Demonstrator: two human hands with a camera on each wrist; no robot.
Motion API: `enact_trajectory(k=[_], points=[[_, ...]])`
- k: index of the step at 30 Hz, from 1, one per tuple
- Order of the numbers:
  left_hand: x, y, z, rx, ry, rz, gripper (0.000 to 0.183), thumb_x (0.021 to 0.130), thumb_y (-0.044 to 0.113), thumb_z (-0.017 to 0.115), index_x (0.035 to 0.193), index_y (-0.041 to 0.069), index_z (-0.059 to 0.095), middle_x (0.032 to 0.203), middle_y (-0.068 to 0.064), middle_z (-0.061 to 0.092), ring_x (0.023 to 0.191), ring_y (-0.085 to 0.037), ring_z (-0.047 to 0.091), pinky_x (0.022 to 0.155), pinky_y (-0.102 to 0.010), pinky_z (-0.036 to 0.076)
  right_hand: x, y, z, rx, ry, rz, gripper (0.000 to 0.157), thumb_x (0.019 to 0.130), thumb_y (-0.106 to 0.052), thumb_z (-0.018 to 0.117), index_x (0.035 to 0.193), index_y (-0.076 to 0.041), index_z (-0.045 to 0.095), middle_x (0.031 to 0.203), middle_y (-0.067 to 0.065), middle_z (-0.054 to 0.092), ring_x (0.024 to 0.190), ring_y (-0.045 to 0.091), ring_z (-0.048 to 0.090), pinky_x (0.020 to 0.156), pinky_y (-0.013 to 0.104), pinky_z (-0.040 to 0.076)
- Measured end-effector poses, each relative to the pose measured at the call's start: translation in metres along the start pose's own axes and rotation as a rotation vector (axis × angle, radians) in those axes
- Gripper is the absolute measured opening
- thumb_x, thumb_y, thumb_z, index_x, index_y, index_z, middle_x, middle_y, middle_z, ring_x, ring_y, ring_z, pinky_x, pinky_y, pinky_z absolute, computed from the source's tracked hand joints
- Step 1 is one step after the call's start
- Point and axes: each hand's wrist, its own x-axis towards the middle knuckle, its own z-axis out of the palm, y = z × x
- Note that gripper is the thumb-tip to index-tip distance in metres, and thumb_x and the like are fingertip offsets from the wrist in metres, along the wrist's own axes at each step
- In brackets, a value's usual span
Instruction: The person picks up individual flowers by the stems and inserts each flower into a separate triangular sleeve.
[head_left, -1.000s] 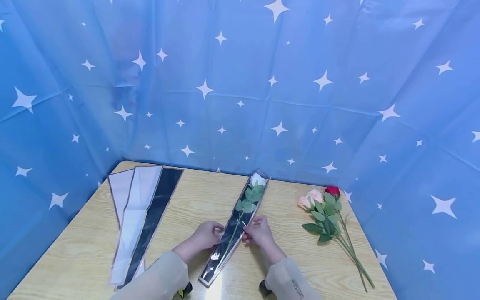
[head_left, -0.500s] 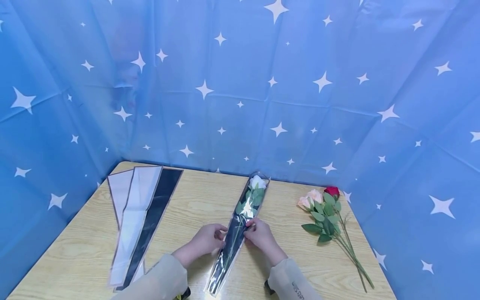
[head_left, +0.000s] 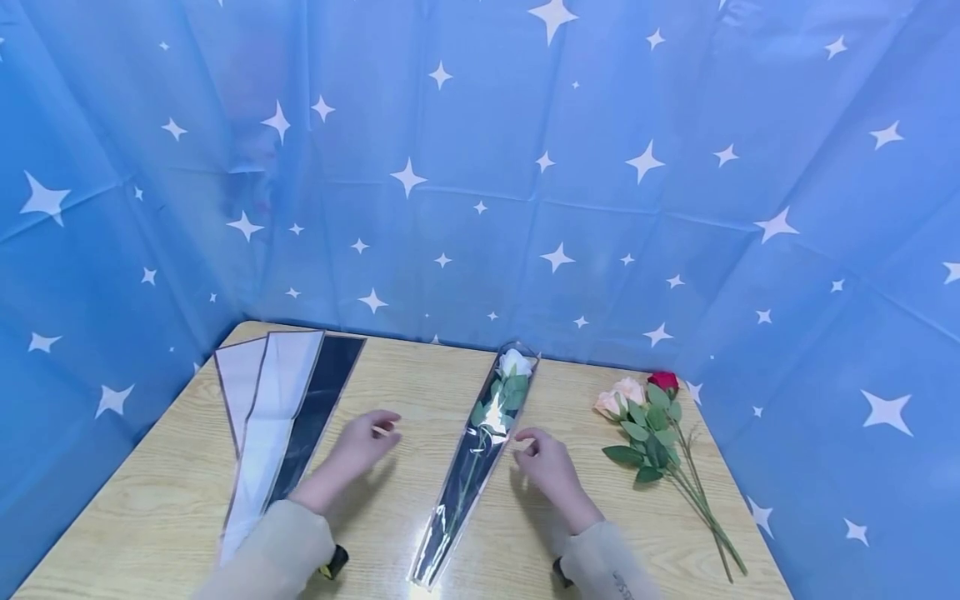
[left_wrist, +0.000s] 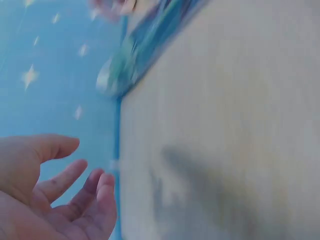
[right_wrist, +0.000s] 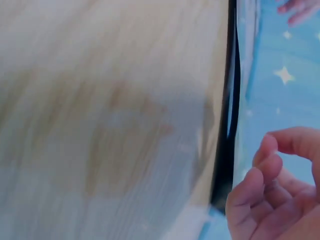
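A white rose (head_left: pixel 516 362) with green leaves lies in a long clear sleeve with a black back (head_left: pixel 457 492), in the middle of the table in the head view. My left hand (head_left: pixel 365 442) is in the air to the left of it, apart from the sleeve, its fingers loosely bent and holding nothing. Close to the sleeve's right edge hovers my right hand (head_left: pixel 549 468), also holding nothing. In the right wrist view its thumb and forefinger (right_wrist: pixel 269 150) come near each other. The left wrist view is blurred, with the left hand (left_wrist: pixel 65 195) relaxed.
Several flat flower sleeves, white (head_left: pixel 281 408) and black (head_left: pixel 330 383), lie fanned out at the table's left. Pale pink roses (head_left: pixel 621 396) and a red rose (head_left: pixel 663 383) lie at the right with long stems. A blue star-printed curtain (head_left: pixel 480 167) surrounds the wooden table (head_left: pixel 150 500).
Both hands have let go of the sleeved rose. The left hand has moved left and up, the right slightly right. The sleeve now reaches lower toward the front, its clear front lying over the stem.
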Motion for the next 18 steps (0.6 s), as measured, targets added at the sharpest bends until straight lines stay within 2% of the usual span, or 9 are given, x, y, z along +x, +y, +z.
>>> enact_trajectory(k=[3,5,8,10,14,18], points=[[0.004,-0.012,-0.036,0.042,0.095,-0.026,0.035,0.086,0.008,0.063,0.120,-0.001,0.060,0.106,-0.019,0.065,0.092,-0.028,0.062,0.078,-0.039,0.050,0.001,0.013,-0.020,0.004,0.020,0.056,0.026,0.083,-0.010,0.063,0.108,-0.004,0.064,0.073,0.003,0.059,0.057,0.012,0.049,0.052,0.027,0.041],[0.005,-0.021,-0.059,0.068,0.133,-0.061,0.040,0.087,0.011,0.062,0.125,-0.002,0.056,0.114,-0.024,0.060,0.100,-0.035,0.059,0.084,-0.045,0.048,0.001,0.024,-0.036,-0.004,0.031,0.100,0.027,0.085,-0.012,0.062,0.111,-0.004,0.063,0.080,0.005,0.060,0.061,0.012,0.051,0.053,0.028,0.042],[0.005,-0.037,-0.090,0.096,0.178,-0.152,0.049,0.090,0.016,0.059,0.133,-0.004,0.047,0.126,-0.030,0.049,0.114,-0.045,0.048,0.092,-0.053,0.042,0.001,0.043,-0.060,-0.039,0.058,0.151,0.029,0.088,-0.015,0.058,0.115,-0.005,0.061,0.089,0.008,0.062,0.066,0.013,0.054,0.056,0.028,0.042],[0.003,-0.046,-0.107,0.118,0.196,-0.247,0.055,0.091,0.022,0.057,0.138,-0.003,0.040,0.133,-0.032,0.041,0.121,-0.049,0.038,0.094,-0.057,0.039,0.001,0.055,-0.076,-0.077,0.082,0.169,0.031,0.089,-0.016,0.057,0.118,-0.004,0.059,0.094,0.009,0.061,0.070,0.015,0.054,0.059,0.028,0.042],[-0.003,-0.061,-0.131,0.170,0.215,-0.392,0.066,0.092,0.030,0.055,0.142,-0.004,0.030,0.136,-0.037,0.029,0.120,-0.054,0.028,0.090,-0.061,0.038,-0.003,0.076,-0.107,-0.185,0.130,0.189,0.034,0.089,-0.014,0.056,0.120,-0.001,0.058,0.100,0.014,0.060,0.080,0.023,0.056,0.063,0.032,0.043],[-0.008,-0.072,-0.141,0.208,0.176,-0.456,0.075,0.093,0.039,0.053,0.143,-0.009,0.024,0.135,-0.042,0.022,0.118,-0.056,0.026,0.091,-0.063,0.038,-0.011,0.092,-0.134,-0.292,0.104,0.200,0.036,0.089,-0.013,0.056,0.121,0.004,0.056,0.109,0.024,0.058,0.095,0.035,0.056,0.073,0.045,0.046]])
